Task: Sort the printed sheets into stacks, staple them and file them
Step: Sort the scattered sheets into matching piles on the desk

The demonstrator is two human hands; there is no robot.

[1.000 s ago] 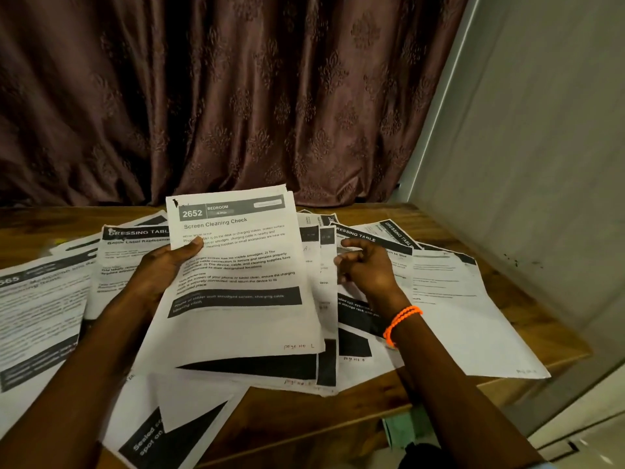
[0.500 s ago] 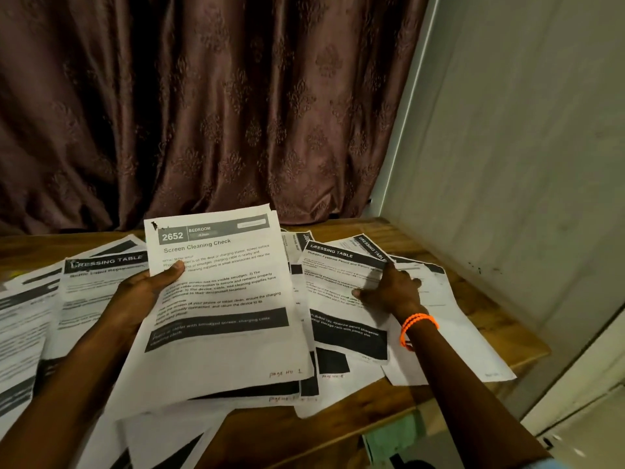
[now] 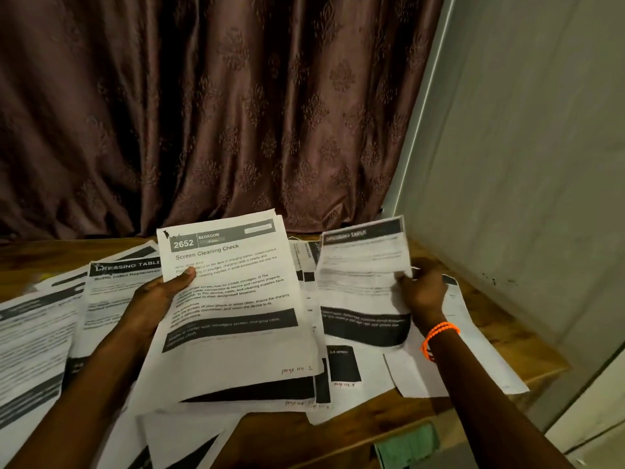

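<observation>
One view, head cam: left hand (image 3: 159,296) grips the "Screen Cleaning Check" stack (image 3: 233,309) by its left edge, thumb on top, raised over the sheets scattered on the wooden table (image 3: 338,438). Right hand (image 3: 422,289) was flat on a Dressing Table sheet (image 3: 363,282) half a second ago — now pinches its right edge, lifted clear. Likely sorting still; no stapler or file in view.

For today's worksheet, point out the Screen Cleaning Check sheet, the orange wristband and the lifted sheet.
Screen Cleaning Check sheet (image 3: 236,299): head view, middle text.
orange wristband (image 3: 439,331): head view, band on wrist.
lifted sheet (image 3: 363,275): head view, blurred text area.
</observation>
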